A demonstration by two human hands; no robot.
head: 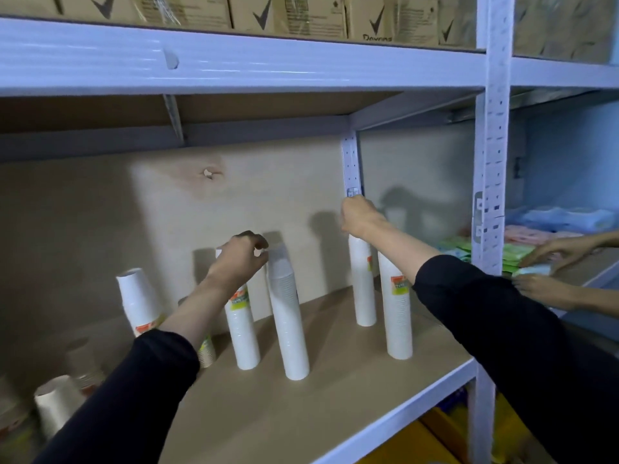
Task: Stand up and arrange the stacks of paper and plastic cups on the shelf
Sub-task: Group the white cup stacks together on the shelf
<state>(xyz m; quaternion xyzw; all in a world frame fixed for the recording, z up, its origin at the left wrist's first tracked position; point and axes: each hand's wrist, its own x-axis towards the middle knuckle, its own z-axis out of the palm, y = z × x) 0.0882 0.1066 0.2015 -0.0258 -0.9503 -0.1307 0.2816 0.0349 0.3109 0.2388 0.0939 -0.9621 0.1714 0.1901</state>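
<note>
Left hand (pixel 239 259) curled over the top of a labelled cup stack (pixel 243 329), fingers bent and loosely closed on its upper rim; thumb and forefinger near the neighbouring plastic cup stack (pixel 288 316) at 3 o'clock, contact with it not clear. Right hand (pixel 360 217) clamped down on the top of the rear paper cup stack (pixel 361 283), fingers wrapped over the rim, fist close to the rear shelf upright (pixel 351 162) at 12 o'clock.

Outward from the right hand: another tall labelled stack (pixel 397 306) upright at 5 o'clock, just beside the held one and nearer the shelf edge. Outward from the left hand: a short leaning stack (pixel 139 304) at 9 o'clock, tilted, not yet straight; a small patterned stack (pixel 206 353) partly hidden behind the left forearm; blurred low stacks (pixel 57 406) at 7 o'clock near the left end of the shelf board (pixel 335 396), upright or not cannot be told.

Judged progress: roughly halfway. Four tall stacks standing, but spaced unevenly and not in a row. Left to do: straighten the leaning stack, sort the low ones at the left end, then draw everything into an orderly line.

At 3 o'clock beyond the front upright, another person's hands (pixel 549 262) on coloured packets (pixel 485 252) in the next bay
</note>
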